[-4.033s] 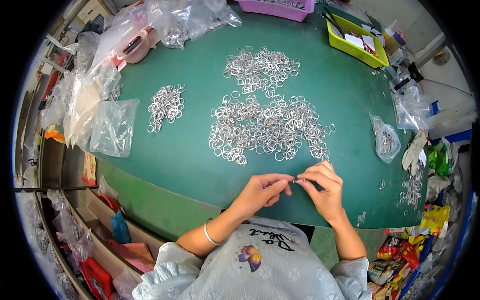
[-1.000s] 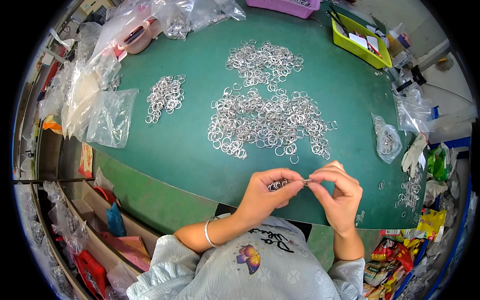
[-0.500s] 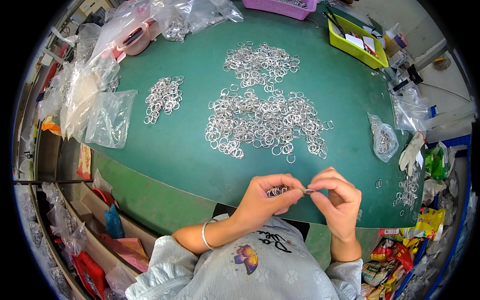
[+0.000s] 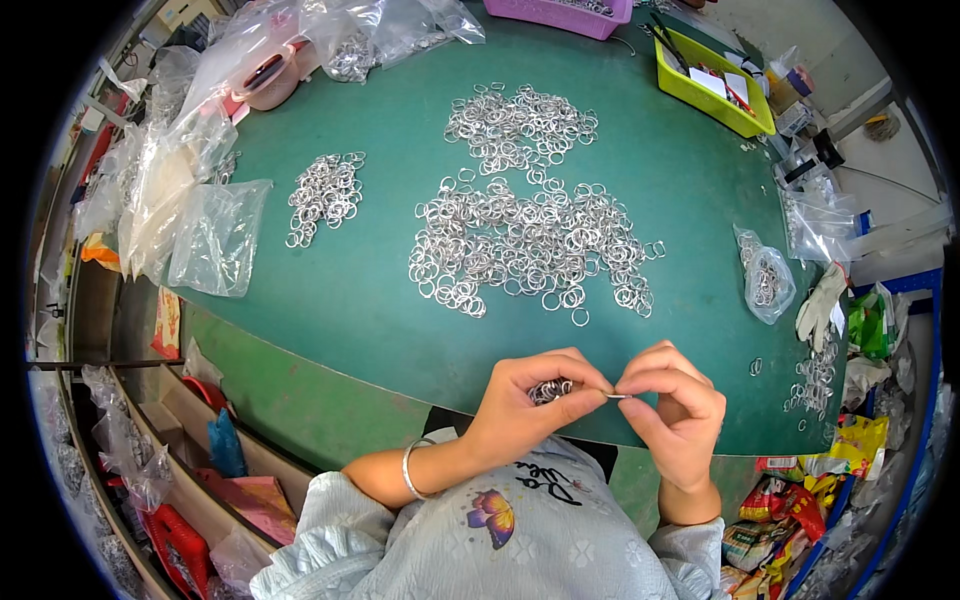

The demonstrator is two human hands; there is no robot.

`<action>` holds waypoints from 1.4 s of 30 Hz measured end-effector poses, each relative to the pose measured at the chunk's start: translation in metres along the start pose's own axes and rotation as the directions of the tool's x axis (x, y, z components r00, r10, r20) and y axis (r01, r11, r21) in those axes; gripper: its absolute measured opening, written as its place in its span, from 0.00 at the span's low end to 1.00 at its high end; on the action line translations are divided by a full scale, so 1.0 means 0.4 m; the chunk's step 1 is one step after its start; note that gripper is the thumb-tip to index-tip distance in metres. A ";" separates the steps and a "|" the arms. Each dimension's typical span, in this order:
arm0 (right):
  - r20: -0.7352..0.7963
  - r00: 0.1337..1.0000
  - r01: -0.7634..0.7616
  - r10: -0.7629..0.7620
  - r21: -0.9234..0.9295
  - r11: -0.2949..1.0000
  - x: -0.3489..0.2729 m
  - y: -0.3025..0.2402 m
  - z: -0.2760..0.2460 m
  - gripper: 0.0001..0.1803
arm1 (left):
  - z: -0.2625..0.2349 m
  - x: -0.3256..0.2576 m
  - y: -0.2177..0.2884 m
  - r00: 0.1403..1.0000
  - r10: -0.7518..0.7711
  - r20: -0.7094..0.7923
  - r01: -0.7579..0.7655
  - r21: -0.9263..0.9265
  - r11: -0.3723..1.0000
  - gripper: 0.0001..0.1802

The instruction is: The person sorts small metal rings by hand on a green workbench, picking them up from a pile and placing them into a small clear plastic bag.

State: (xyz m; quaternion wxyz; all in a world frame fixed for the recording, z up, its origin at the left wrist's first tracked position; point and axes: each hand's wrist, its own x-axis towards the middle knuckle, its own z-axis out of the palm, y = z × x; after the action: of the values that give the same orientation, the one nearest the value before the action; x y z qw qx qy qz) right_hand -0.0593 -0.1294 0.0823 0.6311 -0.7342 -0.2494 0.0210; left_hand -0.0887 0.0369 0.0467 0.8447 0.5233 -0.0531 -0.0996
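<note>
- One thin metal ring (image 4: 619, 396), seen nearly edge-on, sits between the fingertips of both hands, above the near edge of the green table (image 4: 390, 130).
- The left hand (image 4: 515, 408) pinches it from one side with thumb and forefinger, while its curled fingers cradle a bunch of silver rings (image 4: 550, 391).
- The right hand (image 4: 678, 415) pinches the ring's other side between thumb and forefinger, its remaining fingers bent.
- Just beyond the hands spreads a large heap of rings (image 4: 530, 250), with a single loose ring (image 4: 580, 317) at its near edge.
- Behind that heap lies a second, smaller heap (image 4: 520, 125); a third heap (image 4: 327, 190) lies apart to the left.
- To the right are a clear bag of rings (image 4: 767, 280), a pale glove (image 4: 820, 307) and scattered rings (image 4: 815, 380).
- Farther left lies a flat clear plastic bag (image 4: 218, 240), with a pink bowl (image 4: 270, 95) beyond.
- At the far side stand a purple bin (image 4: 560, 18) and a yellow-green tray (image 4: 705, 103) carrying tools.
</note>
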 end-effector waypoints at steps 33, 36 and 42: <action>-0.301 0.942 0.119 -0.147 -0.107 0.987 -0.042 -0.052 -0.036 0.08 | 0.082 0.059 -0.007 0.950 -0.155 0.270 0.251 -0.368 0.895 0.07; -0.289 0.942 0.131 -0.168 -0.142 0.981 -0.041 -0.056 -0.036 0.08 | 0.081 0.061 -0.004 0.950 -0.142 0.279 0.241 -0.360 0.901 0.07; -0.270 0.937 0.156 -0.220 -0.238 0.959 -0.040 -0.064 -0.038 0.07 | 0.080 0.061 0.017 0.972 0.031 0.232 0.011 -0.180 0.984 0.07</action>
State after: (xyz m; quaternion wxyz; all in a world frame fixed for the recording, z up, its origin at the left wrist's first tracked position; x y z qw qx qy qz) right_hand -0.0768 -0.1477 0.1048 0.5779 -0.7651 -0.2230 -0.1758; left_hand -0.0705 0.0064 0.0669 0.8769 0.4291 -0.1454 -0.1606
